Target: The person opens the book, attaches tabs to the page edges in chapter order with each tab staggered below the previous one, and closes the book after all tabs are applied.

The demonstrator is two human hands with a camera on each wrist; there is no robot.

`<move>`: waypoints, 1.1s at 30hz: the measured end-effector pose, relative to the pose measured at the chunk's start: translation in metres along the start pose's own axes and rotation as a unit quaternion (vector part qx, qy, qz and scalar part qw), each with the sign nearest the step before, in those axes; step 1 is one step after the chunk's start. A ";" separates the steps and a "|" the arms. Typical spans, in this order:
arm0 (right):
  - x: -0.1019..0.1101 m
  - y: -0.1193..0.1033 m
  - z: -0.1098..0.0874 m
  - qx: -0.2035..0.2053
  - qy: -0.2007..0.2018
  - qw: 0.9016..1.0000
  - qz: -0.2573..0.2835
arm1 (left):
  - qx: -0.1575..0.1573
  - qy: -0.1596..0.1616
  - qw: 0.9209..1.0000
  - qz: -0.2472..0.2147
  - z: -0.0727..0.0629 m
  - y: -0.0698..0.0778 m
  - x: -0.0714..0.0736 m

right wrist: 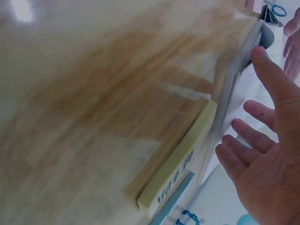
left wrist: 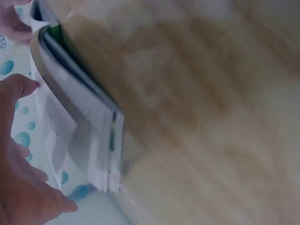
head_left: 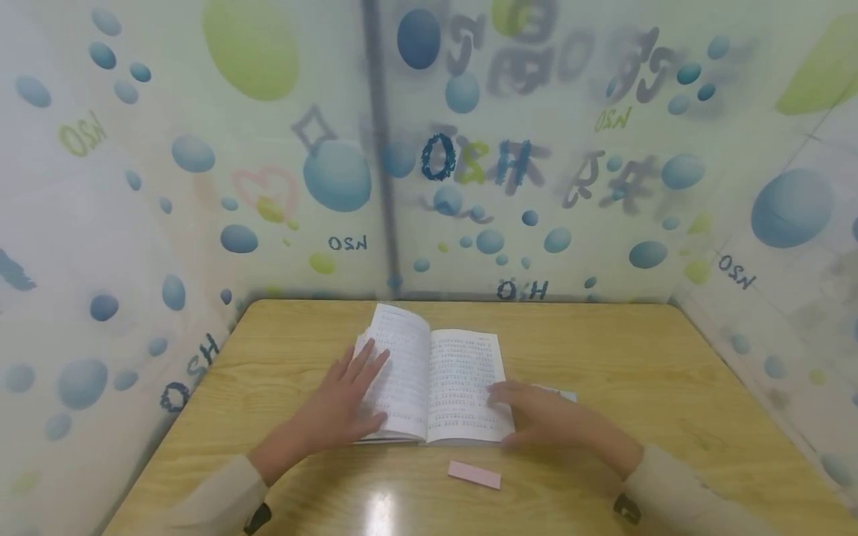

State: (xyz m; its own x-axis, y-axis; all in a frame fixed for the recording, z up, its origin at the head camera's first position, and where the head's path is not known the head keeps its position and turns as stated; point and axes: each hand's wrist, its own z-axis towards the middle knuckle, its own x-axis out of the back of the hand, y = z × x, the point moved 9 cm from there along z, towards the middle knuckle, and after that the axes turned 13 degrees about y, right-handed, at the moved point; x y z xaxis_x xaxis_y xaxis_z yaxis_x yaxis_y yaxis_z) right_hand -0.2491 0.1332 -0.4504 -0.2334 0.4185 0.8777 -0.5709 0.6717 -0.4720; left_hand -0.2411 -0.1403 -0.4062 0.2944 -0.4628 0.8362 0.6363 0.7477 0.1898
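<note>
An open book [head_left: 462, 387] with printed pages lies on the wooden table, its left-hand leaves lifting and curving. My left hand [head_left: 342, 406] lies over the left page with fingers spread and thumb near the lower edge. In the left wrist view, loose leaves of the book [left wrist: 54, 112] fan up beside that hand's fingers. On the other side, my right hand [head_left: 546, 417] reaches over the right page's outer edge, fingers extended and slightly blurred. The right wrist view shows this hand [right wrist: 267, 140] with its fingers apart alongside the book, gripping nothing.
A pink strip [head_left: 474, 475] lies on the table [head_left: 302, 491] in front of the book. Partly behind my right hand is a light blue item [head_left: 566, 394]. The right wrist view shows a pale yellow block [right wrist: 180, 159] with dark lettering. Patterned walls [head_left: 335, 275] enclose the table.
</note>
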 end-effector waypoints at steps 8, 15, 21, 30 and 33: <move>-0.008 -0.003 0.001 -0.007 -0.016 1.000 -0.012 | 0.040 -0.115 0.992 -0.024 -0.006 0.015 -0.042; -0.004 -0.007 0.005 0.007 -0.018 1.000 -0.009 | 0.017 -0.156 0.986 -0.046 0.008 0.041 -0.062; -0.002 -0.006 0.007 0.006 -0.030 1.000 -0.001 | 0.011 -0.179 0.983 -0.036 0.014 0.053 -0.074; 0.001 -0.008 0.008 0.013 -0.027 0.999 -0.011 | 0.020 -0.195 0.980 -0.021 0.015 0.054 -0.084; 0.002 -0.010 0.008 0.026 -0.019 0.999 -0.019 | 0.021 -0.199 0.980 -0.021 0.016 0.056 -0.084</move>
State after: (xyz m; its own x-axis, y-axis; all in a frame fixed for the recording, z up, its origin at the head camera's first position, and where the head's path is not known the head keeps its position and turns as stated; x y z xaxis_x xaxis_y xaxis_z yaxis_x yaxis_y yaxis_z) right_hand -0.2500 0.1228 -0.4436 -0.2407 0.3694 0.8975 -0.6200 0.6529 -0.4350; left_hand -0.2419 -0.0524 -0.4576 -0.0380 -0.2782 0.9598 0.6103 0.7541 0.2427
